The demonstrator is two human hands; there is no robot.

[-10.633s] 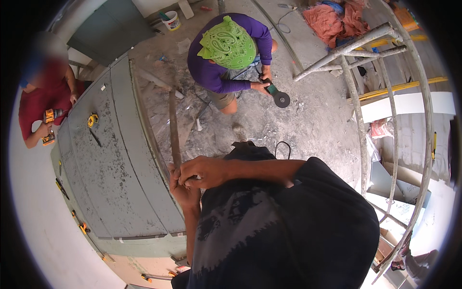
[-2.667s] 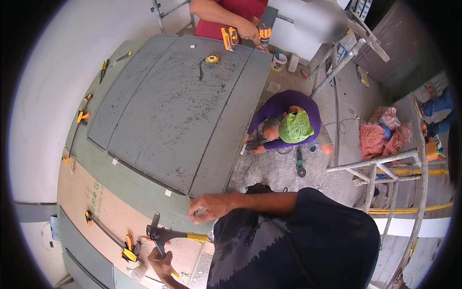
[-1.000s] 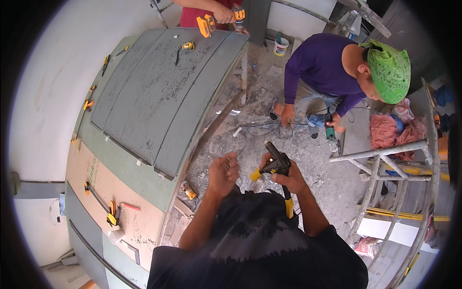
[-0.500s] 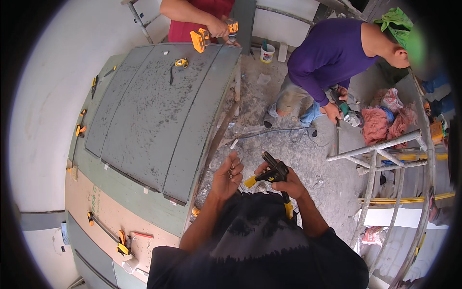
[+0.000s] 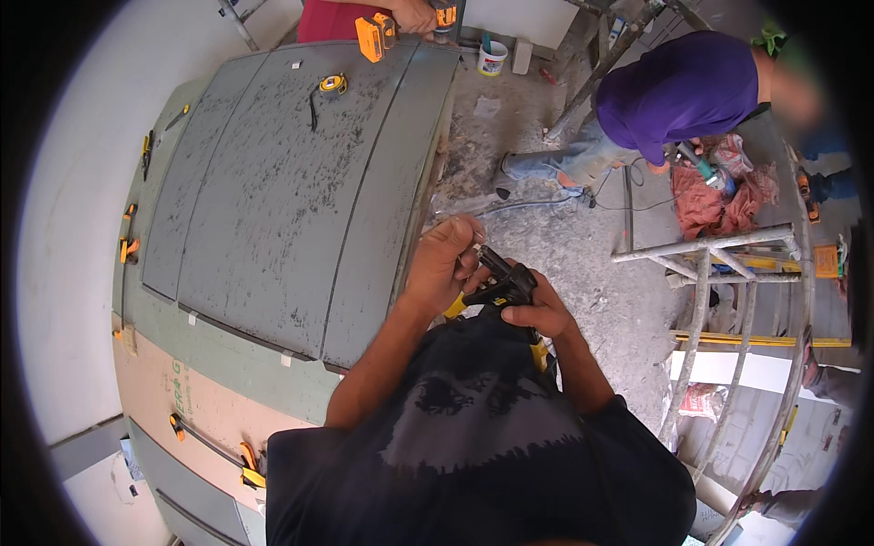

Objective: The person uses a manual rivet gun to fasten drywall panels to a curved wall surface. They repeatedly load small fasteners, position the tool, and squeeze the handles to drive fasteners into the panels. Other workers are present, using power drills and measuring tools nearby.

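Note:
My right hand (image 5: 546, 311) is wrapped around a black hand rivet gun (image 5: 503, 285) with yellow parts, held in front of my chest, its nose up and to the left. At that nose my left hand (image 5: 443, 264) is closed in a pinch. Its fingertips hold a small pale piece, likely a rivet, right at the tip of the gun. Whatever else lies within the curled left fingers is mostly hidden.
A large table (image 5: 228, 314) with grey panels stands to my left, bearing a tape measure (image 5: 333, 85) and several clamps (image 5: 254, 466). A person in purple (image 5: 678, 91) bends over an angle grinder (image 5: 715, 177). Metal scaffolding (image 5: 706, 341) rises on my right. Another person's hand (image 5: 414, 15) holds a drill (image 5: 373, 38).
My left hand has moved up and right, bringing its fingertips to the rivet gun's nose. The person in purple has shifted right with the grinder. My view has turned slightly.

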